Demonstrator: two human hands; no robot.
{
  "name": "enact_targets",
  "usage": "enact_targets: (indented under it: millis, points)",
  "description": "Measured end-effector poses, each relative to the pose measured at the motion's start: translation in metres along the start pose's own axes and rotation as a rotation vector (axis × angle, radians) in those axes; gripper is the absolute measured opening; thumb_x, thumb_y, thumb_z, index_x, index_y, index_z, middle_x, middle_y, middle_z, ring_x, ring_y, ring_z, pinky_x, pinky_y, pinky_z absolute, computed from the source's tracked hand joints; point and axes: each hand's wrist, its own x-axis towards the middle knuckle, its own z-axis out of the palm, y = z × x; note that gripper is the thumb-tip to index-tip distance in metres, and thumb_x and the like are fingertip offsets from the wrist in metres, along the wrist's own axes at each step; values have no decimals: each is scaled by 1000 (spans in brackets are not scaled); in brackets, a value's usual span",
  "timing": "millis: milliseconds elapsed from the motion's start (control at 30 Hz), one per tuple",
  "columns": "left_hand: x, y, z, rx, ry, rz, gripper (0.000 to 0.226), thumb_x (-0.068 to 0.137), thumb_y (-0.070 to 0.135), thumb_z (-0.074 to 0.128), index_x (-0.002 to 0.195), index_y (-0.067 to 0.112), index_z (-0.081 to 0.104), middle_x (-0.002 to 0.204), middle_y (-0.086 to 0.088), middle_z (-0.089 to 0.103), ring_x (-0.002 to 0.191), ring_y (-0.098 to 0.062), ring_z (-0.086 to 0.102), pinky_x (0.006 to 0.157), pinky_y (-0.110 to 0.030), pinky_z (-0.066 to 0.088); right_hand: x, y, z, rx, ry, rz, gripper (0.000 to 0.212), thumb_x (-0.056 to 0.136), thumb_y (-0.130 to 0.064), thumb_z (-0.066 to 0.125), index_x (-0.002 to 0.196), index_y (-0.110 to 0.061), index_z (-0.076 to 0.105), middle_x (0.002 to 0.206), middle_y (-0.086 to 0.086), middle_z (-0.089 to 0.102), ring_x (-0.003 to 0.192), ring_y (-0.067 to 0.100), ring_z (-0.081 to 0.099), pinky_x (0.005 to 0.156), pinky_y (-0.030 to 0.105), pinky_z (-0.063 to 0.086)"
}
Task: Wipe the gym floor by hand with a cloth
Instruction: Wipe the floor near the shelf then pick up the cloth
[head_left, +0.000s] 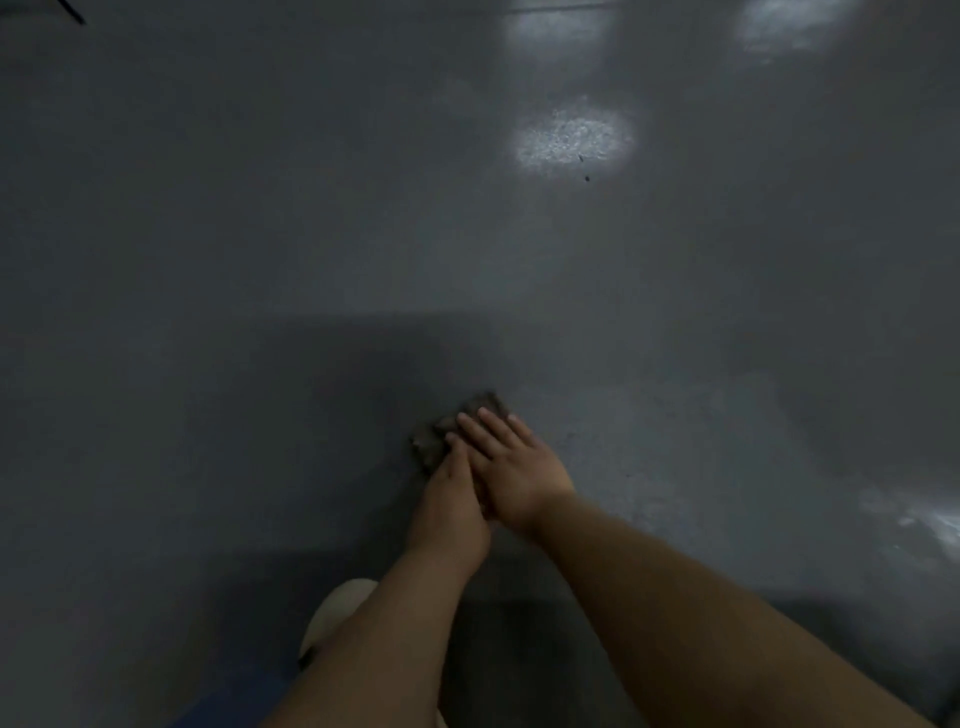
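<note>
Both hands, left hand (451, 491) and right hand (511, 462), are pressing flat-fingered on the cloth (451, 428); the 2 palms should be keeping even downward pressure, sweeping overlapping passes across the grey floor (260, 260).

Both forearms bare all the way to the frame edge, no sleeves in view. Left hand (451, 499) and right hand (511, 467): no gloves, rings, watch or bands visible. Nails short and unpainted (as far as the dim, soft picture lets me judge). Pale rounded shape (335, 616) under the left forearm looks like a shoe toe or a knee, can't tell which. Strip of blue fabric (234, 696) at bottom left, probably shorts or trousers.
</note>
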Motion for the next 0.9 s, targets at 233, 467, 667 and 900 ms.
enact_targets:
  millis: [233, 467, 667, 900]
  points:
    - [9, 40, 17, 46, -38, 78, 78, 94, 13, 49, 152, 16, -3, 160, -6, 4, 146, -22, 9, 117, -28, 10, -66, 140, -4, 119, 199, 516, 60, 100, -29, 34, 152, -27, 5, 160, -1, -3, 147, 20, -3, 117, 34, -1]
    - [8, 52, 21, -22, 35, 26, 83, 92, 1, 44, 151, 22, -10, 160, -4, 3, 146, -23, 10, 116, -30, 13, -83, 161, 0, 353, 232, 984, 61, 100, -48, 26, 153, -24, 6, 160, 8, -5, 146, 31, -6, 117, 49, 1]
    - [13, 70, 25, -171, 172, -49, 83, 87, -5, 49, 152, 17, 2, 159, -10, 4, 146, -22, 7, 119, -32, 9, -54, 47, 15, 255, 82, 299, 68, 96, -47, 38, 152, -30, 4, 160, 4, -10, 144, 30, -17, 115, 50, -9]
    - [11, 105, 44, -76, 161, -38, 74, 91, 2, 47, 152, 17, 7, 159, -9, 3, 146, -24, 8, 117, -34, 9, -79, 82, 32, 22, 126, 21, 56, 96, -46, 34, 149, -31, 20, 160, 3, 6, 147, 27, -2, 115, 41, -7]
